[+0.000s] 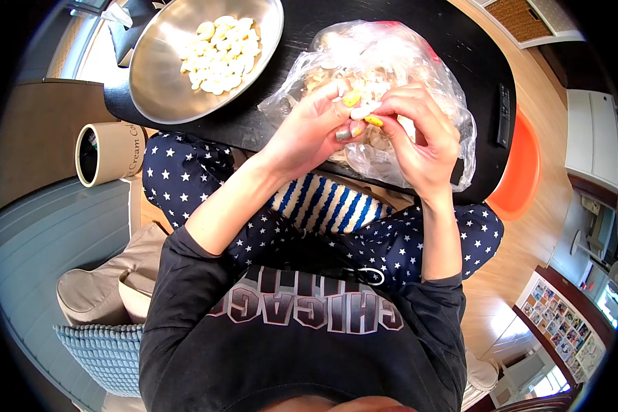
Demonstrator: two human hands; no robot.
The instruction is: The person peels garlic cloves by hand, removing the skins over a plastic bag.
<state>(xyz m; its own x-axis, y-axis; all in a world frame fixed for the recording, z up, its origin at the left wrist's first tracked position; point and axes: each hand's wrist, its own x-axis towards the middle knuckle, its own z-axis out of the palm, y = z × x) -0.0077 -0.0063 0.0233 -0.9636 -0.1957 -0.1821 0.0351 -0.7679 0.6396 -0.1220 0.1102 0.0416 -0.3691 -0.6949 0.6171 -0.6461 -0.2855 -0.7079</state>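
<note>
Pinching 1 pale piece [364, 110], left hand [305, 132] and right hand [429, 139] hold its long axis roughly crosswise.

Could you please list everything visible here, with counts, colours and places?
Table: one, black, upper centre
Bowl: one, silver, table's far left
Pale pieces: many, cream, in the bowl
Plastic bag: one, clear, on the table
Scraps: many, pale, in the bag
Held piece: one, white, over the bag
Remote: one, black, table's right side
Seat, apparently: one, orange, right of table
Container: one, cream, left of table
Striped item: one, blue and cream, table's near edge
Cushion: one, grey-blue, lower left
Photo display: one, multicoloured, lower right
Other background: too distorted
Trousers: one pair, starred navy, centre
Shirt: one, black, bottom centre
Left hand: one, yellow-nailed, at held piece
Right hand: one, yellow-nailed, at held piece
</note>
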